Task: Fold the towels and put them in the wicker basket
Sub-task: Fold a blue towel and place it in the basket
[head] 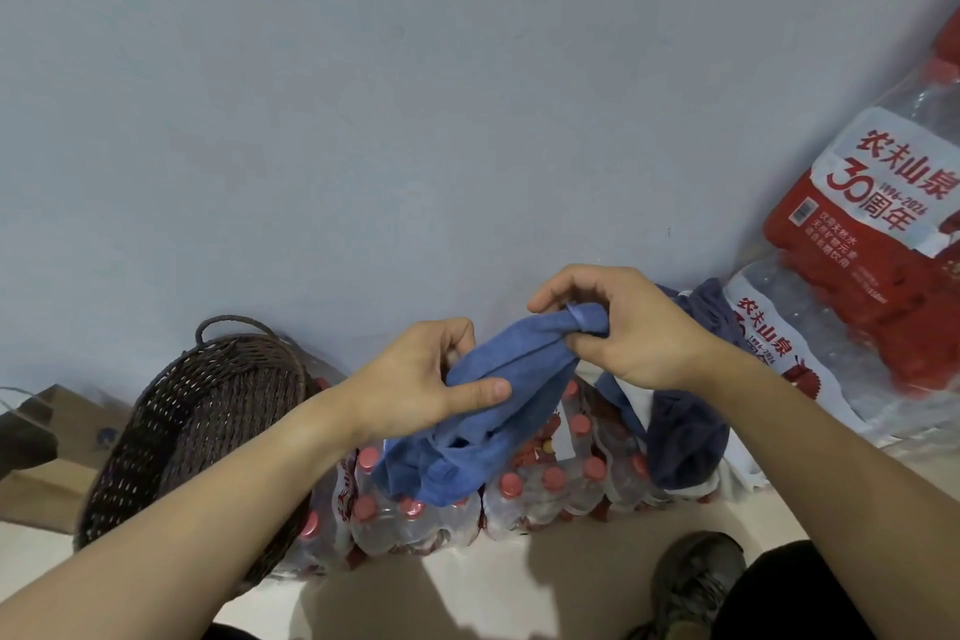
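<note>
A blue towel (498,400) hangs bunched between my two hands, above packs of water bottles. My left hand (421,374) grips its lower left part, thumb laid across the cloth. My right hand (628,322) pinches a twisted upper corner of the same towel. A darker blue towel (691,442) lies crumpled over the bottle packs under my right wrist. The dark wicker basket (171,431) with a loop handle leans tilted at the left, its opening facing me, and I see nothing inside it.
Shrink-wrapped packs of red-capped water bottles (524,489) sit on the floor against the grey wall. Larger wrapped bottle packs (857,276) are stacked at the right. A brown paper bag (47,447) lies left of the basket. My shoe (691,582) is at the bottom right.
</note>
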Demonstrator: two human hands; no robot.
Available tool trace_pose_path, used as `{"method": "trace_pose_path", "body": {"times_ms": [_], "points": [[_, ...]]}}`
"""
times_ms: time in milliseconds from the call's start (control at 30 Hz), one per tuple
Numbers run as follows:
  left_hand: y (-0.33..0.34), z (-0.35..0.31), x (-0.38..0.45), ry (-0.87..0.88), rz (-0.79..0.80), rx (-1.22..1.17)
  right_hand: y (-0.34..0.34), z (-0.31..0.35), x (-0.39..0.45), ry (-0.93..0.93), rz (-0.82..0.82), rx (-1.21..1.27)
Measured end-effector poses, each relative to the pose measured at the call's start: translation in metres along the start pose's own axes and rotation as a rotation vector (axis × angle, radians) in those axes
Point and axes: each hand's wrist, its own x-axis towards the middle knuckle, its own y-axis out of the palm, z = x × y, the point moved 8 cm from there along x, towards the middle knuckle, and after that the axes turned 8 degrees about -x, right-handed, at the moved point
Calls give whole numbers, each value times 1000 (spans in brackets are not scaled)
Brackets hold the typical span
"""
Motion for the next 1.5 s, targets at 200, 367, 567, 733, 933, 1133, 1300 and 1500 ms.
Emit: {"method": "trace_pose_path", "body": {"times_ms": [200, 367, 567, 733, 933, 1133, 1300, 1500], "points": [[-1, -6, -5, -1, 111, -14, -15, -4, 1, 33, -112, -169], [-5, 2, -12, -168, 171, 162, -25, -21, 3, 98, -119, -278], [2, 19, -24, -281, 274, 232, -7, -60, -3, 236, 266, -628], [-8, 33, -18, -284, 59, 154, 16, -75, 1, 324, 307, -572], [-20, 31, -12, -239, -238, -351, 89, -49, 0, 325, 371, 328], [-18, 8, -15, -132, -229, -645, 110, 0, 21, 20, 339, 451], [-28, 0, -22, -82, -221, -673, 113, -1, 20, 88, 316, 571], [-51, 14, -29, -126, -282, -598, 109, -3, 8, 201, 429, 582]]}}
